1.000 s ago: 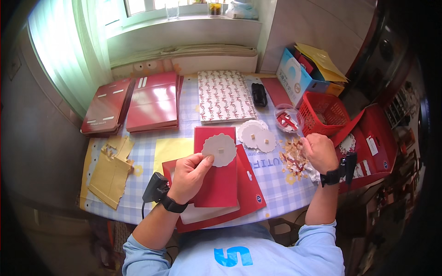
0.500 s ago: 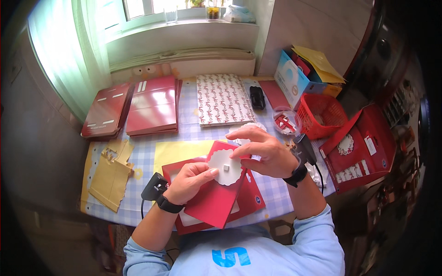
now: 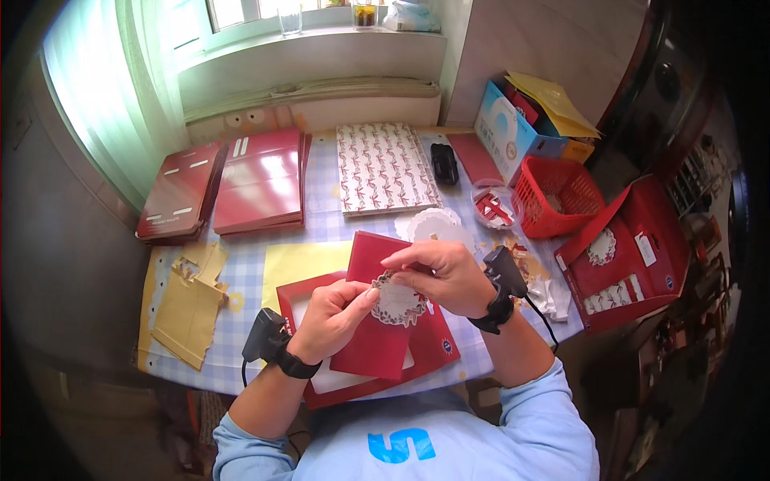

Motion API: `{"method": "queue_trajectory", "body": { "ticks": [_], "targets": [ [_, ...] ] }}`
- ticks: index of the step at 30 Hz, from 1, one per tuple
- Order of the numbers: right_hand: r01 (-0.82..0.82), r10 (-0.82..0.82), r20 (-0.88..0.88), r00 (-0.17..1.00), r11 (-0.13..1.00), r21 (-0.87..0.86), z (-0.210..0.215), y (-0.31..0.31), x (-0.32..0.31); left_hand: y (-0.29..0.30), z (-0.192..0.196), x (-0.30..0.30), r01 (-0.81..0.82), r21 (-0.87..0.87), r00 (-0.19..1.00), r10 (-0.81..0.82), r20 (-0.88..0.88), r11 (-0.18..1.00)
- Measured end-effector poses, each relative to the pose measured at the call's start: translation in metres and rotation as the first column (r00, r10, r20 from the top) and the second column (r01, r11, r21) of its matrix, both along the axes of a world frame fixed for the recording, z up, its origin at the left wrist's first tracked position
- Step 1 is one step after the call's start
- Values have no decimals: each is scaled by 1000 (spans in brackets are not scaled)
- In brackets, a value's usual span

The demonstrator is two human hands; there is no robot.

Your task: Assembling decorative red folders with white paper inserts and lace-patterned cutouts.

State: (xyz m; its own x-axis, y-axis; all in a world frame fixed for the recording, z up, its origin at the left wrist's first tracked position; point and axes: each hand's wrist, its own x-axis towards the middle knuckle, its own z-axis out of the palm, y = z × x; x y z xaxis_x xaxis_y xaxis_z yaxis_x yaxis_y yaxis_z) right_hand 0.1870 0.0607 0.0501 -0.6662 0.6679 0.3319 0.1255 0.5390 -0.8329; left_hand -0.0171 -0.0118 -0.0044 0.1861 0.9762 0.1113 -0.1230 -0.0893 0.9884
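A round scalloped paper tag (image 3: 399, 308) with a printed wreath border lies face up over a narrow red card box (image 3: 373, 349). My left hand (image 3: 330, 321) is closed at the tag's left edge, thumb on top; its other fingers are partly hidden beside the red box. The thumb and forefinger of my right hand (image 3: 445, 276) pinch the tag's upper edge. Beneath the red box lies a larger red flat carton (image 3: 437, 373) with a white window area. Several blank white scalloped tags (image 3: 433, 224) lie just beyond my right hand.
Stacks of red flat cartons (image 3: 261, 180) and a patterned stack (image 3: 385, 168) stand at the back. To the right are a clear tub (image 3: 496, 207) of red-and-white pieces, a red basket (image 3: 557, 200), a blue box (image 3: 513, 132) and an open red box (image 3: 622, 256). Torn yellow paper (image 3: 188, 313) lies left.
The tag has turned over: its blank side with a small white square faced up before, and its printed wreath side shows now. My right fingers have closed on its upper edge.
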Motion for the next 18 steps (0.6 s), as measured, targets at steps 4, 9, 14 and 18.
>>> {"method": "queue_trajectory", "body": {
  "ticks": [4, 9, 14, 18],
  "targets": [
    [134, -135, 0, 991, 986, 102, -8, 1, -2, 0, -2, 2, -103, 19, 993, 104, -64, 995],
    [-94, -16, 226, 974, 877, 471, 1, -5, 4, 3, -2, -2, -118, -60, 986, 124, 112, 991],
    [-67, -54, 206, 977, 839, 540, -5, -6, -1, 1, -1, 0, -131, -33, 986, 133, 100, 991],
    [6, -37, 64, 997, 904, 427, -6, -6, 3, -2, 5, -3, -121, -12, 989, 122, 84, 993]
  ]
}}
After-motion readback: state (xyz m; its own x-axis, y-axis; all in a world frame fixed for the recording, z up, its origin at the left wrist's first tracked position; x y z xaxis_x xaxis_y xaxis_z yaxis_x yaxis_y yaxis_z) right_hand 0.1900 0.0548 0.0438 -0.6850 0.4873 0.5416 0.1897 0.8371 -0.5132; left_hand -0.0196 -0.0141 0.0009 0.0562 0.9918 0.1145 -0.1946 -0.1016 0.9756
